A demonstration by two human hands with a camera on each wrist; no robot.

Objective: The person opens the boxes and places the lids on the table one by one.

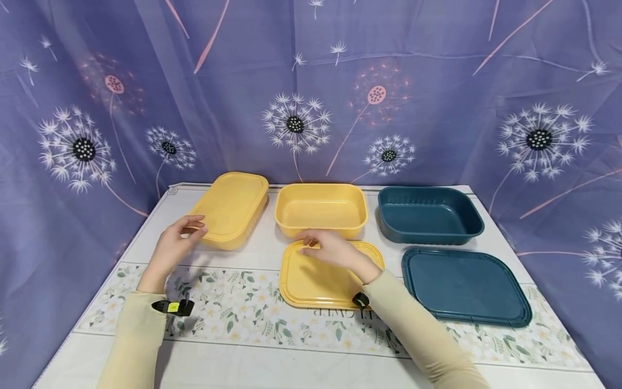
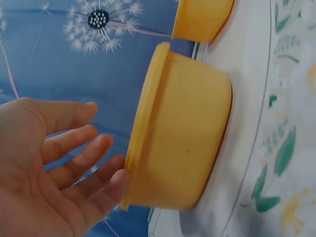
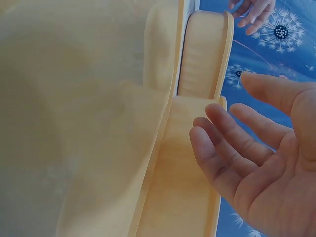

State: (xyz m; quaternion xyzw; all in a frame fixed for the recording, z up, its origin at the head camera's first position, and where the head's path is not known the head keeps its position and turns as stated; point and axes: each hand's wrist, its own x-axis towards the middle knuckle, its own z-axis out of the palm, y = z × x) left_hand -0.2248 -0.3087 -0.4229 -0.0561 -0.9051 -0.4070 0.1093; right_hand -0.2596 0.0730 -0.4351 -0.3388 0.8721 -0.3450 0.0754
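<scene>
At the left of the table in the head view stands a yellow plastic food container with its lid on (image 1: 230, 208). My left hand (image 1: 172, 246) is at its near left edge, fingers loosely bent and holding nothing; in the left wrist view the little finger is at the lid's rim (image 2: 143, 118), and I cannot tell if it touches. Over a loose yellow lid (image 1: 311, 281) hovers my right hand (image 1: 335, 249), its fingers relaxed and gripping nothing. Behind that lid stands an uncovered yellow container (image 1: 320, 222), its near wall partly hidden by the right hand.
An uncovered dark teal container (image 1: 430, 236) stands at the back right, with a teal lid (image 1: 466, 286) lying in front of it. A purple curtain (image 1: 238, 81) printed with dandelions hangs close behind the table. The tablecloth (image 1: 233, 356) has a floral band.
</scene>
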